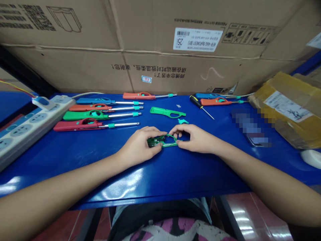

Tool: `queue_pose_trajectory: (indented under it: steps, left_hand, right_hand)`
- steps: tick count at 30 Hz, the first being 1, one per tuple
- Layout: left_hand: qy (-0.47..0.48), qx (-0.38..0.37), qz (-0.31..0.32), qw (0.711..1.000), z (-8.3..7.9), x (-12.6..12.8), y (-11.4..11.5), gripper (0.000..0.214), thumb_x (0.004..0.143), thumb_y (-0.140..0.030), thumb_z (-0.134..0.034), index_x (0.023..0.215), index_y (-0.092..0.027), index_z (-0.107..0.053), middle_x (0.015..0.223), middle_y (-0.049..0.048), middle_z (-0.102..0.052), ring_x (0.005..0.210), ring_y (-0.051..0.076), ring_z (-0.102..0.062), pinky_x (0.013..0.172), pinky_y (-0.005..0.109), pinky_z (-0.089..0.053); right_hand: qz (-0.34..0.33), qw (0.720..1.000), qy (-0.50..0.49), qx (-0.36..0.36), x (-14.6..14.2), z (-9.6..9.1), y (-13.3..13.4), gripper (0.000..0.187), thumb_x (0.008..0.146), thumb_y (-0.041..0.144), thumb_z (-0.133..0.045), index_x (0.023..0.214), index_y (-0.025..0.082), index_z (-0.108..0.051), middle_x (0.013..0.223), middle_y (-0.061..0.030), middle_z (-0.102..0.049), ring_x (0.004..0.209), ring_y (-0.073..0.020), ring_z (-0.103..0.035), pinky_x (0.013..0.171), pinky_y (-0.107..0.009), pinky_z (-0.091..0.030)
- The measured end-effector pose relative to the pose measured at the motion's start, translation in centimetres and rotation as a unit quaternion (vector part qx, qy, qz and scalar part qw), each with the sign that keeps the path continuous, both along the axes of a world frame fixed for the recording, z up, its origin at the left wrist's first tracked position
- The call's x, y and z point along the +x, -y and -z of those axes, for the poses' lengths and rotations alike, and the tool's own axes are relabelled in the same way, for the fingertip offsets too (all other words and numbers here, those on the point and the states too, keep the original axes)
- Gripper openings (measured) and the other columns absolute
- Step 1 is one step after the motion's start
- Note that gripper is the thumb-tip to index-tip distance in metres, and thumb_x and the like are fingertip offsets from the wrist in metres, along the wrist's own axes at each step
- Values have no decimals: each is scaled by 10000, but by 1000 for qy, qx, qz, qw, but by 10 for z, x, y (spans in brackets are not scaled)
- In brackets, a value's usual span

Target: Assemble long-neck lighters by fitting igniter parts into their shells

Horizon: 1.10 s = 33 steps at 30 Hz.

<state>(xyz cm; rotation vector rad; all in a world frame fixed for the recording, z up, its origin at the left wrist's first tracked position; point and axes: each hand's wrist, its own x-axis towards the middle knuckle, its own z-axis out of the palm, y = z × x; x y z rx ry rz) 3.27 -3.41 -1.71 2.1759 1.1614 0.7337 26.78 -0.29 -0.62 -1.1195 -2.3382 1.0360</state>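
Over the middle of the blue table, my left hand [140, 144] is closed around the handle end of an opened green lighter housing [169, 145], whose inner parts show between my fingers. My right hand [194, 139] pinches the other end of the same housing, near its trigger loop. Just beyond lies the matching green half shell [165, 112]. A small teal piece [183, 121] rests right of that shell, and several tiny screws [178, 106] lie behind it. Farther back is a black and yellow screwdriver [200, 106].
Long-nosed lighters, among them a red one [77, 125], lie in a row at left beside a power strip [32, 120]. More lighters, one orange [139, 96], lie along the back. A phone [250, 129] and taped parcel [288, 110] sit at right. Large cardboard boxes [147, 40] wall the back.
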Motion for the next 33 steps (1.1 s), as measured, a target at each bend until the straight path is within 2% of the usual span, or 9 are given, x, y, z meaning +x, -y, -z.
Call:
queue_pose_trajectory:
  steps: [9, 16, 25, 33]
  left_hand:
    - [14, 15, 9, 1000, 3, -1, 0, 376, 828, -170, -628, 1188, -199, -730, 1068, 59, -728, 988, 229, -677, 917, 398, -535]
    - [23, 52, 25, 998, 4, 0, 1, 382, 823, -173, -632, 1191, -218, -720, 1085, 59, -725, 992, 236, -677, 932, 408, -528]
    - [13, 53, 30, 998, 4, 1, 1, 344, 866, -220, -641, 1202, -199, -712, 1084, 70, -721, 993, 232, -679, 944, 415, -520]
    - [12, 66, 33, 997, 3, 1, 2, 358, 860, -208, -634, 1209, -178, -703, 1085, 76, -718, 995, 229, -677, 955, 419, -520]
  right_hand:
    - [6, 1000, -5, 29, -1, -1, 5, 304, 797, 103, -589, 1079, 159, -688, 995, -60, -707, 853, -165, -610, 812, -317, -509]
    - [15, 994, 25, 105, -6, 1, 10, 221, 832, 241, -717, 1049, 208, -689, 970, -28, -713, 898, -188, -617, 849, -359, -459]
    - [14, 997, 15, 68, -8, 2, 8, 193, 822, 219, -752, 998, 192, -674, 954, -21, -696, 887, -172, -602, 822, -327, -453]
    - [21, 997, 25, 66, -7, 0, 10, 197, 825, 218, -750, 1006, 196, -674, 966, -23, -697, 911, -178, -605, 841, -337, -457]
